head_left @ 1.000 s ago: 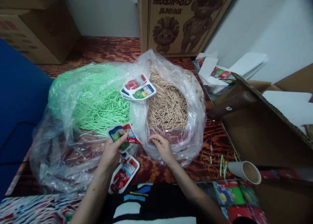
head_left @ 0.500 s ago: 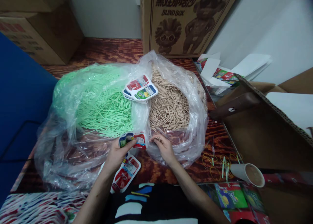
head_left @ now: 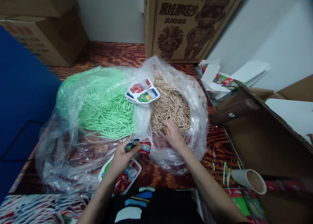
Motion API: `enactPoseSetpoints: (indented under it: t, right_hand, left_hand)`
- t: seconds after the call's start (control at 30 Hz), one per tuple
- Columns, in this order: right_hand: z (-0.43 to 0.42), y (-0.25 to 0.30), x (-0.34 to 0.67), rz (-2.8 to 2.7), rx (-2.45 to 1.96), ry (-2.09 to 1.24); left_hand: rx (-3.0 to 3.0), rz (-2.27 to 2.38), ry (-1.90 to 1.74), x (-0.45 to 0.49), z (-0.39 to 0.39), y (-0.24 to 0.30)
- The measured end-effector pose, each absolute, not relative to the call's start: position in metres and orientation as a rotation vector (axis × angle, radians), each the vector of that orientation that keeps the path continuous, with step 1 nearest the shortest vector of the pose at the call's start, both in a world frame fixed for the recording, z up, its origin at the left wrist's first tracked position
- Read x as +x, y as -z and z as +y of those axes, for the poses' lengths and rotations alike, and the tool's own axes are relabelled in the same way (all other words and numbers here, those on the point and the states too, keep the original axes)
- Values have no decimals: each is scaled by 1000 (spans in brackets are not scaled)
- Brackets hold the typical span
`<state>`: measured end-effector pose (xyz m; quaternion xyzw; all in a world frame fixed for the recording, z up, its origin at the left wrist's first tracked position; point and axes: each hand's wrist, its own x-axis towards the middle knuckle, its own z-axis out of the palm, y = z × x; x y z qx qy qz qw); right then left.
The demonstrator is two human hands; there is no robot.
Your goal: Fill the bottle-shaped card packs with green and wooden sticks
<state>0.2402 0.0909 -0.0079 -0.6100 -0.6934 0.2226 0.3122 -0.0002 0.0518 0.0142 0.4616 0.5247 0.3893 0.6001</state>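
Observation:
My left hand (head_left: pixel 123 156) is closed on a small printed card (head_left: pixel 144 145) in red, white and dark blue, thumb on top. Below that wrist lie more bottle-shaped printed cards (head_left: pixel 128 175), partly covered by my forearm. At the near edge of a heap of thin tan sticks (head_left: pixel 171 103), my right hand (head_left: pixel 173 132) has its fingers curled together on the sticks; how many they grip is hidden. Left of this heap, thin green sticks (head_left: pixel 107 116) fill another clear plastic bag (head_left: pixel 73 152). A small stack of printed cards (head_left: pixel 144 92) rests between the two heaps.
At right are a paper cup (head_left: pixel 249 181) on its side, yellow rubber bands (head_left: pixel 210 163) and an open cardboard box (head_left: pixel 246 142). A large carton (head_left: pixel 181 28) stands behind the bags. Many printed cards (head_left: pixel 41 209) lie in rows at the lower left.
My right hand has moved forward and right from beside the card to the tan sticks. My left hand still holds the card, slightly lower and further right in view.

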Motion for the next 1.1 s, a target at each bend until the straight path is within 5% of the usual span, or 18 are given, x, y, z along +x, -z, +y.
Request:
enactPoseSetpoints:
  t: [0.17, 0.3, 0.6, 1.1]
  right_hand:
    - [97, 12, 242, -2202, -1676, -362]
    - [106, 9, 240, -1827, -1582, -455]
    - [96, -38, 220, -717, -992, -1572]
    - [67, -54, 187, -908, -1101, -1555]
  left_hand:
    - [1067, 1224, -905, 1, 52, -8]
    - [1099, 1207, -922, 7, 52, -11]
    - [1184, 1164, -933, 18, 53, -28]
    - [1134, 1185, -958, 25, 51, -18]
